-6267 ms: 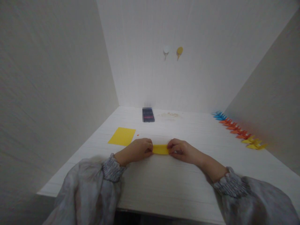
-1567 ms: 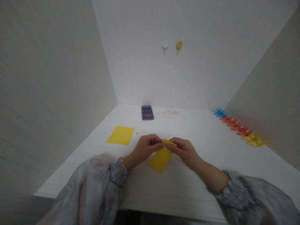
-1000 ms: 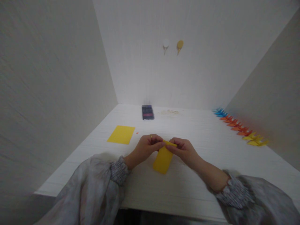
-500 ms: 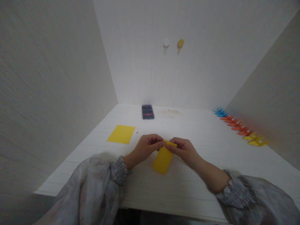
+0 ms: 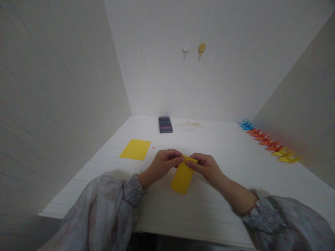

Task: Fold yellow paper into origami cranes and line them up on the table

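A folded piece of yellow paper (image 5: pixel 182 178) hangs between my hands near the front of the table, its lower end towards me. At its upper left edge my left hand (image 5: pixel 167 161) pinches it between thumb and fingers; a gold ring shows on one finger. My right hand (image 5: pixel 205 166) grips the upper right edge the same way, thumb on the near face. The top strip of the paper looks folded over, and fingertips partly hide it. To the left lies a flat yellow paper square (image 5: pixel 135 150), touched by neither hand.
A row of folded paper figures, blue (image 5: pixel 246 125), orange (image 5: pixel 264 140) and yellow (image 5: pixel 285 155), runs along the right wall. A blurred dark object (image 5: pixel 165 125) lies at the back of the white table (image 5: pixel 217 216). White (image 5: pixel 185 47) and yellow (image 5: pixel 201 48) hooks hang on the back wall.
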Tool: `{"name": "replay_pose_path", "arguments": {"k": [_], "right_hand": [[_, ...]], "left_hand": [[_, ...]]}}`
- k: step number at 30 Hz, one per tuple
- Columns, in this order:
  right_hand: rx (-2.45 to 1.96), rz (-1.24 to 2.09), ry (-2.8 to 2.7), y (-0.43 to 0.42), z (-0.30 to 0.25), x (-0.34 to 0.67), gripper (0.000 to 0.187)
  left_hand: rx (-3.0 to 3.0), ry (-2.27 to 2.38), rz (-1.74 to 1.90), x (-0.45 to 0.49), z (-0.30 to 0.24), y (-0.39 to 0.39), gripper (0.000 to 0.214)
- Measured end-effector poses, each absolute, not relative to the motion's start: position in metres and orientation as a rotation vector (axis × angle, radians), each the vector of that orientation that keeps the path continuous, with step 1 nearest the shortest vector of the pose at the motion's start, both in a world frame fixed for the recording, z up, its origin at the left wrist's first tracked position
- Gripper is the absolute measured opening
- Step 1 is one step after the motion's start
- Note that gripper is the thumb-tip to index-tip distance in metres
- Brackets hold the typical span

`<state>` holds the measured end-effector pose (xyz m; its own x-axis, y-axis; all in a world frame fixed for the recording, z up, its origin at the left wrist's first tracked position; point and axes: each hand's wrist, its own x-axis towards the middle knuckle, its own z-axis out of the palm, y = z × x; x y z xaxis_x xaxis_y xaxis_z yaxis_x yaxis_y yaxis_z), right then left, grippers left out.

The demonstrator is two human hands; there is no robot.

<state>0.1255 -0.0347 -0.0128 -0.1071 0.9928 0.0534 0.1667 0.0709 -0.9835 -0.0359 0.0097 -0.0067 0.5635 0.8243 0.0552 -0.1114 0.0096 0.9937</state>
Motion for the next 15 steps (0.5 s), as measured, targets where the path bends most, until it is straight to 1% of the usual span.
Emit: {"name": "replay_pose_path", "arguments": {"k": [15], "right_hand": [[-1.235, 1.15, -1.416, -0.0353, -0.0096, 0.1236, 0.021]], "left_hand": [[1.391, 0.682, 0.846, -0.0359, -0.0091, 0.0112, 0.018]]}}
